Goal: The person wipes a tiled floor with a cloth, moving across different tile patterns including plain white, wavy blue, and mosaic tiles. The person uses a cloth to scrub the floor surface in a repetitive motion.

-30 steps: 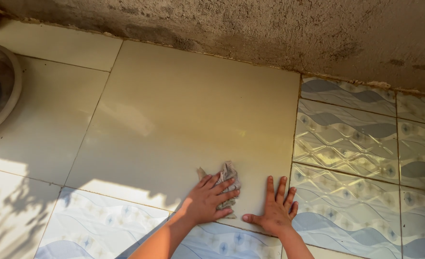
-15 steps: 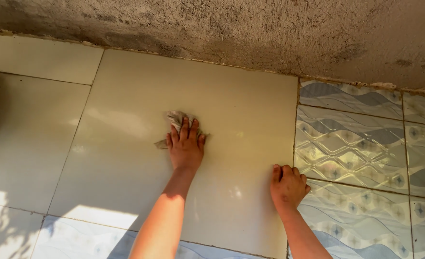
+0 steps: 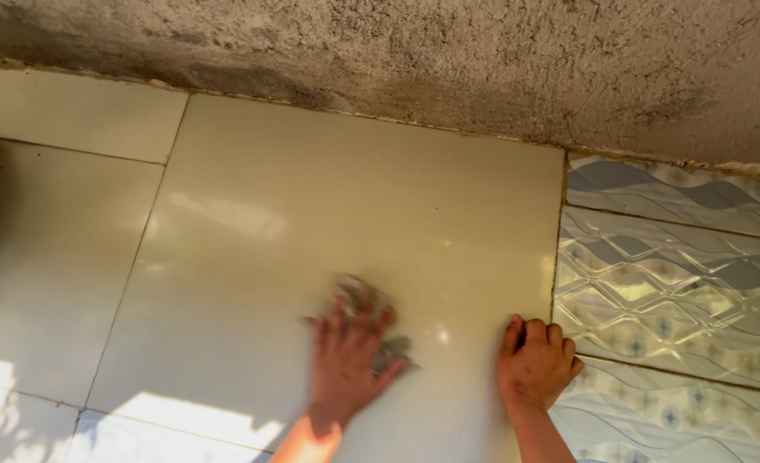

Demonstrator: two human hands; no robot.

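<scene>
A small grey rag (image 3: 371,321) is being pressed flat on the big cream floor tile (image 3: 311,214) by the left hand (image 3: 346,360), fingers spread and blurred. The right hand (image 3: 536,369) is being rested half-curled at the tile's edge, beside the wavy blue tiles (image 3: 672,274). Wiping seems under way; the dull patches near the rough wall (image 3: 397,51) look due next.

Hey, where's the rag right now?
In the head view, the rag lies under the left hand on the big cream tile, lower centre, left of the right hand.
</scene>
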